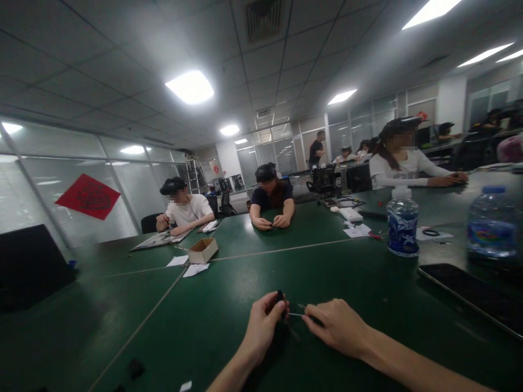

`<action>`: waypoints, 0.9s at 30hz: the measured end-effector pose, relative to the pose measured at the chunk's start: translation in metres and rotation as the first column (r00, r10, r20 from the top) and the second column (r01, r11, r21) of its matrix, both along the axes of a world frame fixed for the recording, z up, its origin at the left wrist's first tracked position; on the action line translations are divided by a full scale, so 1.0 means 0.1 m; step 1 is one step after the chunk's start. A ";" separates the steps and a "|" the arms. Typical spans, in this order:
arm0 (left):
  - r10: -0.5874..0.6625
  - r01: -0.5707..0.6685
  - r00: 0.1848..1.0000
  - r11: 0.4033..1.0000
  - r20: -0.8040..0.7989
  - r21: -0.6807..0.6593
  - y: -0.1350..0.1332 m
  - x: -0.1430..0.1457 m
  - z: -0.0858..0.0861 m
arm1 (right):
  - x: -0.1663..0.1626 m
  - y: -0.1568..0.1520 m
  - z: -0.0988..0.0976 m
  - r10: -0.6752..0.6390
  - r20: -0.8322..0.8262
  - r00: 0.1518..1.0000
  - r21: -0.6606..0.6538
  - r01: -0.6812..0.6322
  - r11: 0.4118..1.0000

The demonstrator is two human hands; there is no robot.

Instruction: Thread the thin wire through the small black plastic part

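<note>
My left hand (263, 325) is closed round a small black object (280, 299) held just above the green table (229, 288). My right hand (335, 325) is closed in a pinch on a thin tool (296, 314) whose tip points left toward the black object. The two hands are close together near the table's front edge. What the black object is cannot be made out.
Two water bottles (402, 222) (492, 223) and a dark tablet (476, 295) are at right. A small cardboard box (203, 250) with paper slips sits mid-table. Three seated people work across the table; others are farther back. Small black bits (135, 368) lie at front left.
</note>
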State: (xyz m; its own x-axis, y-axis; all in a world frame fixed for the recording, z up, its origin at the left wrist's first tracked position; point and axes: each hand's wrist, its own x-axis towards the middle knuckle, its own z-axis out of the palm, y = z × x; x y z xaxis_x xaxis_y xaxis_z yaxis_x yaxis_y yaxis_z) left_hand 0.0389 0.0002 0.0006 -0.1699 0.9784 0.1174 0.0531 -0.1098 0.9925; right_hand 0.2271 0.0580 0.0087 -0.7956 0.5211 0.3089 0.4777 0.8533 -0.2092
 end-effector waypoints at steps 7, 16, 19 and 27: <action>0.013 -0.012 0.995 1.000 0.096 -0.013 0.01 0.00 -0.02 | -0.02 0.01 -0.04 -0.023 0.029 0.999 0.034 0.022 0.999; 0.015 -0.016 0.993 1.000 0.117 0.013 0.03 -0.01 -0.08 | -0.01 -0.02 0.03 -0.076 0.051 0.996 0.016 0.075 0.997; 0.008 -0.009 0.992 1.000 0.123 0.008 0.04 -0.02 -0.09 | -0.01 -0.01 0.01 -0.066 0.044 0.997 0.014 0.065 0.998; -0.007 0.006 0.992 1.000 0.128 0.011 0.03 -0.02 -0.09 | 0.00 0.00 -0.02 -0.022 -0.004 1.000 0.026 0.022 0.999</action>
